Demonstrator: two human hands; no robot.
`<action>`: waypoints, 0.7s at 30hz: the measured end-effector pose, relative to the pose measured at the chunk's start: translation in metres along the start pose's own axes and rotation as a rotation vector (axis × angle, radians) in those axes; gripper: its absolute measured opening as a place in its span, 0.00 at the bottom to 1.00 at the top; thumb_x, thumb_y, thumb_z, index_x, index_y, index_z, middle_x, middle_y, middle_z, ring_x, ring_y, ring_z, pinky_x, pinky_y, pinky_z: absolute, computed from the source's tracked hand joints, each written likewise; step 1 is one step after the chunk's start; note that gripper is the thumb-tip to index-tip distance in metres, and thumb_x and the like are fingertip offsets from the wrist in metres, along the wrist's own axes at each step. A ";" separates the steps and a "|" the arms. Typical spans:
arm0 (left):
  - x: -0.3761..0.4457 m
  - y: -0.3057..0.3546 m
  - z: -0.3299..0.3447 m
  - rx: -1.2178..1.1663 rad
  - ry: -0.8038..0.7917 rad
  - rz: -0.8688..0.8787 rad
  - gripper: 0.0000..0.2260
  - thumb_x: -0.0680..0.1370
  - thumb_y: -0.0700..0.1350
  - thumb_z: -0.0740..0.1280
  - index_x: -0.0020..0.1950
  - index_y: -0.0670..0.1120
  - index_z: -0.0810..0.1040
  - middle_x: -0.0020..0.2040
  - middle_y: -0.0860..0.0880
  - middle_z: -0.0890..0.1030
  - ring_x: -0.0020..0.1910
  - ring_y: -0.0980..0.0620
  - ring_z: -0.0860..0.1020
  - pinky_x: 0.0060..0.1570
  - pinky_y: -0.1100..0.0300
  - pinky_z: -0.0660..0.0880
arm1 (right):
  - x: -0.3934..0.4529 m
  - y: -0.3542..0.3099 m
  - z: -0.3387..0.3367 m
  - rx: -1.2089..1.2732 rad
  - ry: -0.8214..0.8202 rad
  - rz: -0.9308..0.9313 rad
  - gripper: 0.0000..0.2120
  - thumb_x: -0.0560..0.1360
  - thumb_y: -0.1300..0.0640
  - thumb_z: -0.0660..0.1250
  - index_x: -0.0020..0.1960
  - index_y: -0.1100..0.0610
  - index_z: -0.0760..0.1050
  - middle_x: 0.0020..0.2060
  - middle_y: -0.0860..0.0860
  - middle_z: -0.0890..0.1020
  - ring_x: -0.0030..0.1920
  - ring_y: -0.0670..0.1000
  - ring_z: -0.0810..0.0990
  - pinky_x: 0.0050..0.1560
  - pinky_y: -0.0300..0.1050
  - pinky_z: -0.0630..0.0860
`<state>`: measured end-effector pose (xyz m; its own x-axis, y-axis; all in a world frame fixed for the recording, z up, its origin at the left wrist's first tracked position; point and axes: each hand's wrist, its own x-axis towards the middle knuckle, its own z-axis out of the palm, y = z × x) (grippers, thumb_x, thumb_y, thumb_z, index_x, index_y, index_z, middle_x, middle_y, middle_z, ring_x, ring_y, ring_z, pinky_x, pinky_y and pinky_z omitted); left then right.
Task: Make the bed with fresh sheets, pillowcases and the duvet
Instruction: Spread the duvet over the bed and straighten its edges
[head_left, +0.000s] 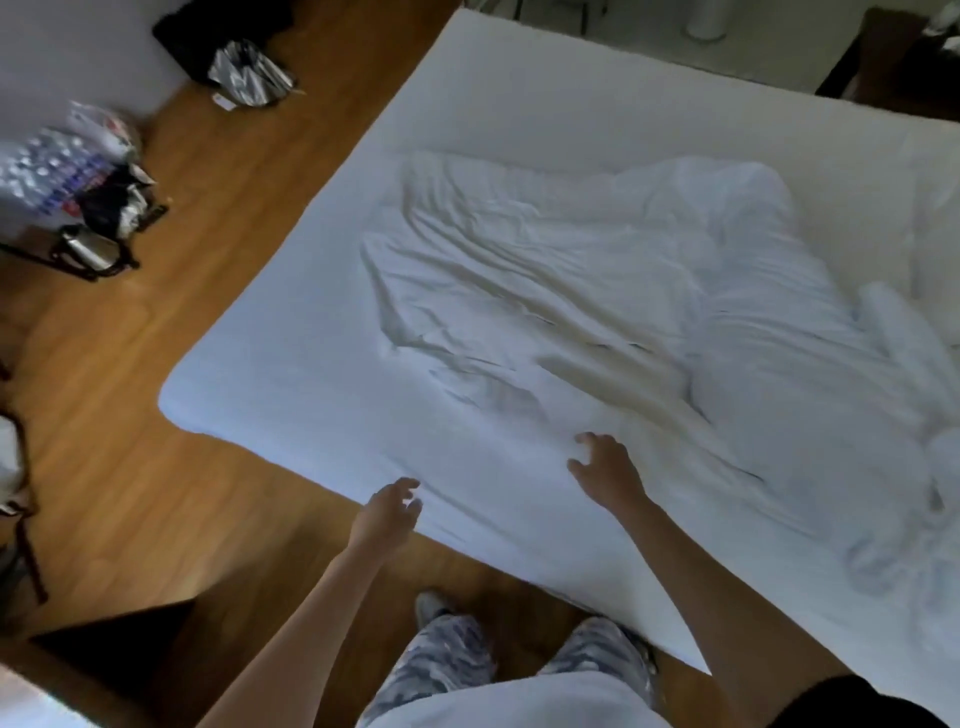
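- The mattress (322, 332) is covered in plain white.
- The crumpled sheet (597, 312) is seen as white, with grey shadowed folds.
- The floor (130, 389) is shown in warm brown wood grain.
- The trousers (441, 660) are patterned in blue-grey and white camouflage.

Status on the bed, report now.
Both hands open: left hand at the mattress edge, right hand over the sheet. Rumpled white sheet bunched mid-mattress, not spread. Nothing in the way.
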<state>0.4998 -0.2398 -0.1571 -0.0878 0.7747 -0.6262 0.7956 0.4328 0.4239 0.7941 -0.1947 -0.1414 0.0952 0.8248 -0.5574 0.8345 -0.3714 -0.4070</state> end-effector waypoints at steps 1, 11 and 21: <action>0.000 -0.022 -0.015 0.005 0.004 -0.015 0.14 0.81 0.46 0.60 0.67 0.50 0.72 0.63 0.48 0.78 0.57 0.49 0.78 0.55 0.56 0.77 | -0.002 -0.021 0.012 -0.007 -0.021 -0.025 0.22 0.78 0.53 0.62 0.70 0.56 0.67 0.67 0.58 0.69 0.68 0.58 0.66 0.64 0.48 0.67; 0.086 -0.058 -0.086 0.092 -0.073 0.088 0.15 0.82 0.46 0.59 0.69 0.49 0.71 0.64 0.49 0.77 0.61 0.51 0.77 0.60 0.56 0.74 | 0.041 -0.103 0.073 -0.126 -0.101 0.002 0.20 0.78 0.53 0.61 0.69 0.55 0.68 0.64 0.56 0.73 0.65 0.56 0.69 0.62 0.48 0.69; 0.222 -0.021 -0.106 0.581 -0.280 0.318 0.18 0.82 0.47 0.57 0.73 0.49 0.66 0.69 0.49 0.72 0.67 0.50 0.72 0.66 0.58 0.67 | 0.168 -0.090 0.100 -0.431 0.105 0.004 0.42 0.54 0.57 0.83 0.64 0.64 0.73 0.55 0.67 0.77 0.55 0.66 0.78 0.55 0.59 0.77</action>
<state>0.3999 -0.0287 -0.2357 0.2960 0.6418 -0.7074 0.9545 -0.1696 0.2455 0.6811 -0.0653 -0.2713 0.1348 0.8707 -0.4730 0.9820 -0.1810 -0.0533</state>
